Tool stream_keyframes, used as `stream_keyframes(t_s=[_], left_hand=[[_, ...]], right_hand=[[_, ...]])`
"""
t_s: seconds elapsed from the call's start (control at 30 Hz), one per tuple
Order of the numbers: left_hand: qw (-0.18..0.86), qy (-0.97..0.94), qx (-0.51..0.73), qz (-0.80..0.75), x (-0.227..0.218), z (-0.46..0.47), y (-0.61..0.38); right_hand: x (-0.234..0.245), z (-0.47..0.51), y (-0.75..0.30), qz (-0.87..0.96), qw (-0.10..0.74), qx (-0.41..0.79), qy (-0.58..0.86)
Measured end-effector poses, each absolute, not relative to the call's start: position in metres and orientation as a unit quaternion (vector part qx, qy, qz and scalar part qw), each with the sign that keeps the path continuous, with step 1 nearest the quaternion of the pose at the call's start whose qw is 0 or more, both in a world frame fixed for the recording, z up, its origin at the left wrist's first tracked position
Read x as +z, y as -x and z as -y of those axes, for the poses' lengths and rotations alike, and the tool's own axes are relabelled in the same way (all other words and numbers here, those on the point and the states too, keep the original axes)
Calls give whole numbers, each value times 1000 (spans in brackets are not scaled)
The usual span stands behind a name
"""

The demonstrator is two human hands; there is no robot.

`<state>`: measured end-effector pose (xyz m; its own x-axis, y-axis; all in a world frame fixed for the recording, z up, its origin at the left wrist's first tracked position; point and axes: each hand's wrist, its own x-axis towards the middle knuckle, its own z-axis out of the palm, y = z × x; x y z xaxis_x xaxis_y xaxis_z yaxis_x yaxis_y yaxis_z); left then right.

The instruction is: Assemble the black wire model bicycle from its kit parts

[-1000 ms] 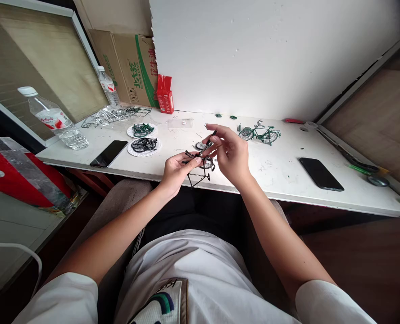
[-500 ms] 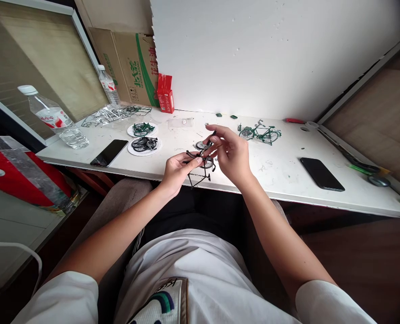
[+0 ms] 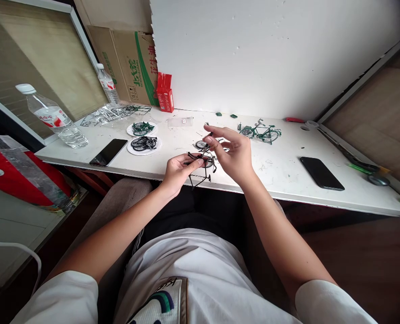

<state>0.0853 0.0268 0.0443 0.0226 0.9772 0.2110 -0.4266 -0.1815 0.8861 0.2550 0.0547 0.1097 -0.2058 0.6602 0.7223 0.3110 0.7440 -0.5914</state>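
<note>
My left hand (image 3: 179,173) pinches a black model bicycle frame (image 3: 200,180) over the table's front edge, thumb on top. Above it, my right hand (image 3: 232,150) is closed, thumb and fingers around the dark handle of a small screwdriver (image 3: 206,143). The thin shaft points down at the frame near my left fingertips; whether its tip touches a screw is too small to tell. Behind the hands, a spoked model wheel (image 3: 200,144) and other black parts lie on the table, partly hidden by my right hand.
A green model bicycle (image 3: 262,132) stands at the right rear. Paper plates carry black parts (image 3: 144,144) and green parts (image 3: 142,128). Phones lie at left (image 3: 108,152) and right (image 3: 321,173). A water bottle (image 3: 56,119), a red box (image 3: 165,93) and a carton (image 3: 125,67) stand at left.
My right hand has turned slightly, and its thumb and fingers have shifted on the screwdriver handle. The left hand and the bicycle frame have hardly moved.
</note>
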Motion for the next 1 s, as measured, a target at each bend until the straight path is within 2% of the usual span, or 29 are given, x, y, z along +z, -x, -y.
stream_keyframes(t_s=[0.17, 0.53, 0.8, 0.93, 1.0], left_hand=[[565, -448, 621, -306, 43, -24, -89], [578, -431, 626, -298, 45, -23, -89], [580, -427, 621, -308, 39, -28, -87], [586, -430, 612, -312, 35, -30, -84], [590, -437, 601, -316, 33, -30, -83]], right_hand=[[109, -55, -255, 738, 568, 165, 325], [109, -60, -262, 723, 557, 257, 318], [107, -73, -263, 700, 605, 203, 322], [101, -98, -308, 653, 653, 152, 353], [97, -109, -349, 645, 638, 127, 401]])
